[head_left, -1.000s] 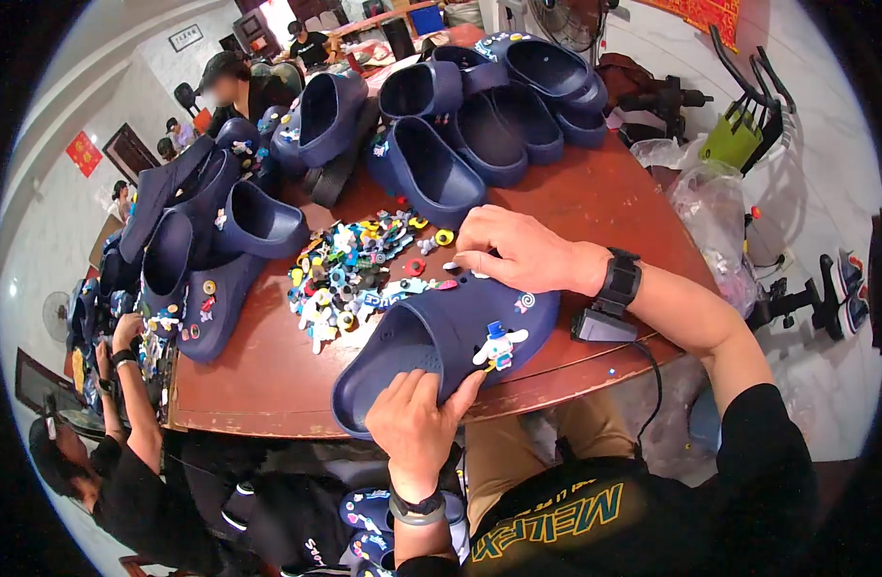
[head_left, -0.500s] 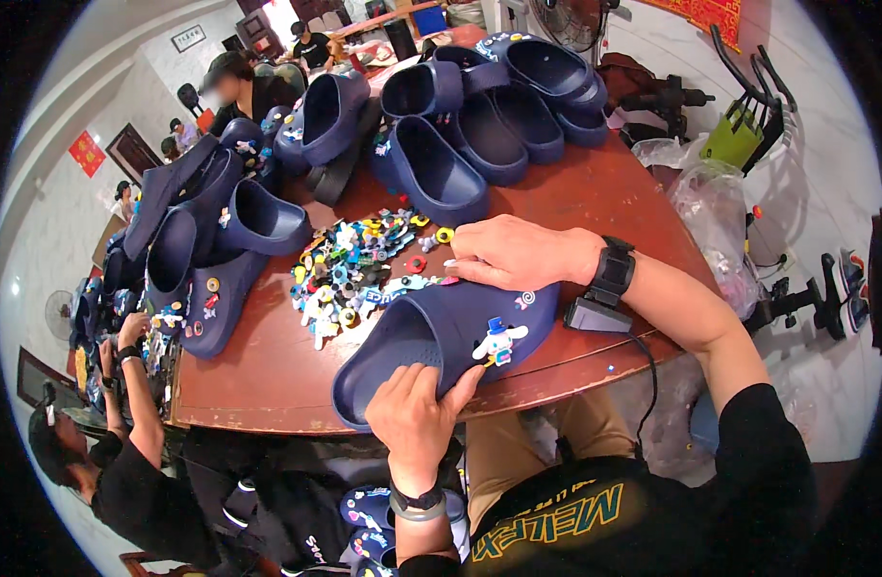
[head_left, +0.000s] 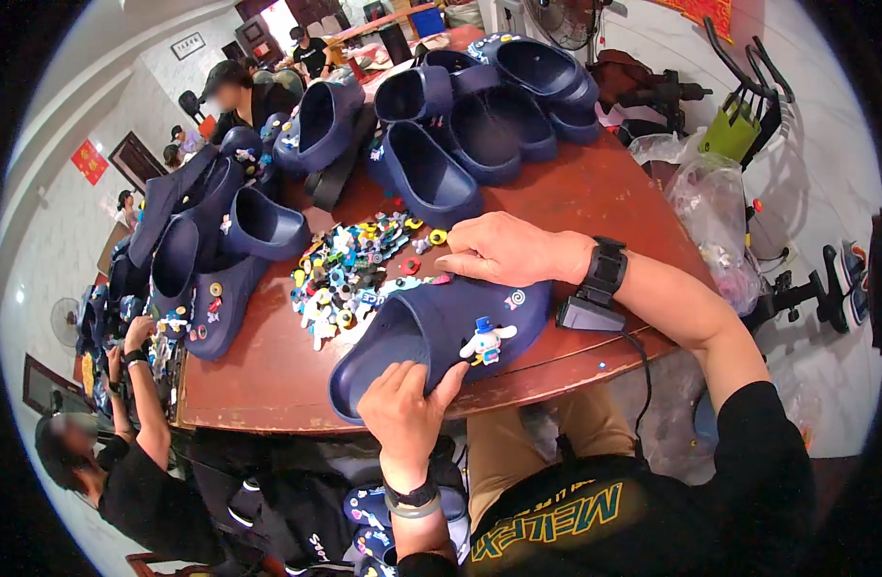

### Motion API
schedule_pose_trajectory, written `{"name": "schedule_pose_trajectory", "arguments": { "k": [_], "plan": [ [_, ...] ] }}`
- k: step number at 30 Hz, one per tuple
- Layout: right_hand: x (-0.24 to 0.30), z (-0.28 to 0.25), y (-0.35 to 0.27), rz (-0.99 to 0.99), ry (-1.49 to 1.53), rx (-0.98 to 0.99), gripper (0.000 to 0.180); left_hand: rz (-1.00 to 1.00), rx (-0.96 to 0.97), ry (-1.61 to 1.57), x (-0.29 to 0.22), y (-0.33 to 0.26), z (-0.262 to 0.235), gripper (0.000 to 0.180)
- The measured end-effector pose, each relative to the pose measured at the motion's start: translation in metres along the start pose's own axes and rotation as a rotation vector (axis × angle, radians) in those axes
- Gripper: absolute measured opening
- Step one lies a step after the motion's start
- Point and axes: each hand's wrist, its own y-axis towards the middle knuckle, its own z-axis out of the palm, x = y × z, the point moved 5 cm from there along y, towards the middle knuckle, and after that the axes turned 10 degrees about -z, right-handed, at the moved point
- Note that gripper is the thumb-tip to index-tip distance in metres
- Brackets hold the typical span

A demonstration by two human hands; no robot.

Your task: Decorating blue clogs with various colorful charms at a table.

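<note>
A navy-blue clog (head_left: 443, 313) lies near the front edge of the red-brown table. My left hand (head_left: 402, 409) grips its near side, fingers over the rim into the foot opening and thumb outside. On the clog sit a white long-eared figure charm with a blue hat (head_left: 487, 342) and a swirl charm (head_left: 515, 299). My right hand (head_left: 511, 252) is bent over the clog's far side, fingers curled together; what they hold, if anything, is hidden. By its fingertips are a pink-ended charm and a yellow-and-black charm (head_left: 438, 237). Beyond the clog lies a heap of mixed charms (head_left: 345, 274).
Navy clogs (head_left: 426, 178) stand in a row along the table's far side, with more stacked at the left (head_left: 220, 298). A co-worker (head_left: 124, 471) reaches in at far left. A small device on a black cable (head_left: 595, 314) hangs at my right wrist.
The whole view has shifted slightly. Both my hands keep nearly the same places, the left on the clog and the right above its far side.
</note>
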Motion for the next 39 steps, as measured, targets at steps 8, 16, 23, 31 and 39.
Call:
{"name": "schedule_pose_trajectory", "arguments": {
  "k": [8, 16, 23, 31, 39],
  "plan": [
    [-0.024, 0.006, -0.007, 0.342, 0.208, 0.299, 0.057, 0.055, 0.077, -0.059, -0.003, -0.005, -0.007, 0.051],
    [0.013, 0.01, 0.003, -0.007, 0.368, 0.331, 0.047, 0.04, 0.072, -0.064, -0.003, -0.003, -0.007, 0.051],
    [0.011, 0.016, 0.001, -0.182, 0.157, 0.16, 0.035, -0.003, 0.095, -0.113, -0.006, -0.002, -0.007, 0.054],
    [0.009, 0.012, 0.004, 0.018, 0.268, 0.146, 0.037, -0.016, 0.09, -0.114, -0.004, -0.003, -0.008, 0.054],
    [0.012, 0.004, 0.004, 0.084, 0.297, 0.144, 0.036, 0.001, 0.049, -0.061, -0.006, -0.002, -0.007, 0.052]
  ]
}}
